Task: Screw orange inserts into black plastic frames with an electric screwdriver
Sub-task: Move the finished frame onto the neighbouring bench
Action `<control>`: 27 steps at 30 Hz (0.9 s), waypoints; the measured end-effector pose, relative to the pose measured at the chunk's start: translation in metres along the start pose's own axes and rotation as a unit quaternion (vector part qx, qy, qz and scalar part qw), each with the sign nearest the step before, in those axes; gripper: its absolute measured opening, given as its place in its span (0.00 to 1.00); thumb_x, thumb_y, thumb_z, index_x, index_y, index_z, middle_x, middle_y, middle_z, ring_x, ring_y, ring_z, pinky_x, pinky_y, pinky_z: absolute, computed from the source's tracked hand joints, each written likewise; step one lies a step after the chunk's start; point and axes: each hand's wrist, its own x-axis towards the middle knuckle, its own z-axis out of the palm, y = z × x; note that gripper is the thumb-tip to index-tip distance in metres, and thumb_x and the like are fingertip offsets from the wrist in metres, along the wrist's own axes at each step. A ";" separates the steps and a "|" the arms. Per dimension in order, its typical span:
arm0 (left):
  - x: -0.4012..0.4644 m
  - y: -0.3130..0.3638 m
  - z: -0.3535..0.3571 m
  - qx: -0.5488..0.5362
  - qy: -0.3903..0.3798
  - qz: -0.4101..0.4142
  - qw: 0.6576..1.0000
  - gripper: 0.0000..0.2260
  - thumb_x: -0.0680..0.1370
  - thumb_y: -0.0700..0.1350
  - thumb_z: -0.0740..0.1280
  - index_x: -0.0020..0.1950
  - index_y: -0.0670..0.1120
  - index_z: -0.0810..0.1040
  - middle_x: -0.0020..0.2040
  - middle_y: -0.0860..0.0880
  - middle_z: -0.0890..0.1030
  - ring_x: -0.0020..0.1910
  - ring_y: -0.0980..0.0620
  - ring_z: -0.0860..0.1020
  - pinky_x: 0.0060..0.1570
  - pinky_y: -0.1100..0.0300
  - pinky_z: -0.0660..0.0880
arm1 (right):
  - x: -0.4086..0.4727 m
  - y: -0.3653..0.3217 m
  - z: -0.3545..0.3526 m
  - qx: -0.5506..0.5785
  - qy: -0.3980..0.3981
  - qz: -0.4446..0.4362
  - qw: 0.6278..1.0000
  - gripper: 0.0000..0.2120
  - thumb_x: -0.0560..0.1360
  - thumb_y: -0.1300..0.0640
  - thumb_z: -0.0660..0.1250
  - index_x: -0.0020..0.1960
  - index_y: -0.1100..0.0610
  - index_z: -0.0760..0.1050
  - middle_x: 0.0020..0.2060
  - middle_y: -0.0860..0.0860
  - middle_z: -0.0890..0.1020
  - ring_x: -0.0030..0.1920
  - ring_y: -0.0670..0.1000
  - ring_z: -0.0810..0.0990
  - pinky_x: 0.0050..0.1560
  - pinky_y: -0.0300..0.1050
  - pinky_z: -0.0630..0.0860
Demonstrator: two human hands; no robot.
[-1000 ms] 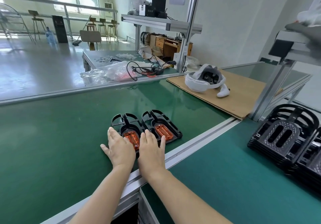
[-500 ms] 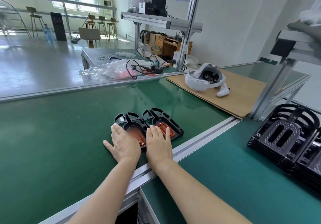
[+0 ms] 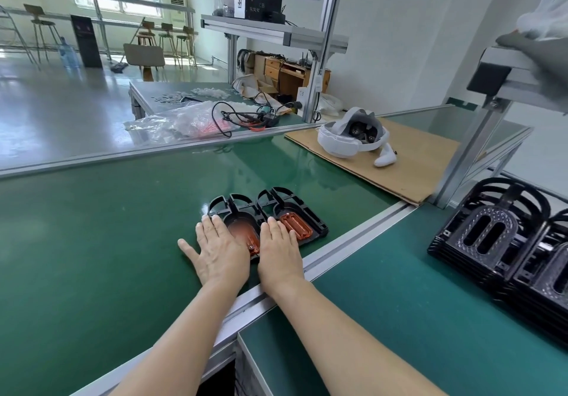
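Observation:
Two black plastic frames lie side by side on the green belt, the left frame (image 3: 229, 208) and the right frame (image 3: 302, 211). Each holds an orange insert: the left insert (image 3: 246, 236) and the right insert (image 3: 296, 226). My left hand (image 3: 219, 249) lies flat with straight fingers on the near end of the left frame. My right hand (image 3: 278, 249) lies flat on the near end of the right frame, partly over its insert. No electric screwdriver is in view.
Stacks of black frames (image 3: 504, 242) stand at the right on the near table. A white headset (image 3: 350, 137) lies on cardboard (image 3: 415, 165) at the back right. An aluminium rail (image 3: 353, 236) divides belt and table. A plastic bag (image 3: 178, 122) and cables (image 3: 246, 116) lie behind.
Both hands have slid forward over the near ends of the two frames, covering more of the orange inserts. The frames have shifted slightly away from me.

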 end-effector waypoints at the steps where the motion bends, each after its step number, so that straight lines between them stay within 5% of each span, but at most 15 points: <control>1: 0.000 0.001 -0.001 0.002 -0.002 0.000 1.000 0.27 0.82 0.54 0.46 0.78 0.43 0.45 0.79 0.46 0.47 0.77 0.48 0.45 0.71 0.40 0.37 | -0.001 0.001 -0.001 0.005 -0.002 0.001 1.000 0.29 0.81 0.67 0.51 0.79 0.60 0.45 0.79 0.55 0.47 0.78 0.52 0.44 0.77 0.51 0.41; 9: -0.005 0.006 -0.005 -0.010 0.001 0.015 1.000 0.28 0.82 0.58 0.45 0.78 0.45 0.47 0.79 0.48 0.44 0.77 0.48 0.42 0.71 0.39 0.37 | -0.016 0.011 -0.007 0.006 0.012 0.033 0.999 0.28 0.84 0.45 0.44 0.80 0.55 0.45 0.79 0.52 0.47 0.78 0.53 0.42 0.73 0.62 0.34; 17: -0.041 0.065 -0.005 -0.072 0.032 0.150 0.986 0.25 0.82 0.55 0.47 0.78 0.49 0.50 0.79 0.52 0.48 0.77 0.52 0.44 0.71 0.44 0.37 | -0.055 0.052 -0.033 0.011 0.041 0.108 0.993 0.26 0.84 0.45 0.41 0.79 0.52 0.43 0.79 0.49 0.47 0.78 0.53 0.42 0.70 0.66 0.30; 27: -0.108 0.164 0.006 -0.183 -0.102 0.310 0.927 0.24 0.82 0.55 0.50 0.78 0.52 0.51 0.78 0.53 0.51 0.76 0.53 0.49 0.73 0.51 0.41 | -0.127 0.141 -0.079 0.030 0.121 0.245 0.961 0.26 0.84 0.45 0.44 0.79 0.49 0.43 0.79 0.45 0.46 0.78 0.49 0.42 0.71 0.66 0.31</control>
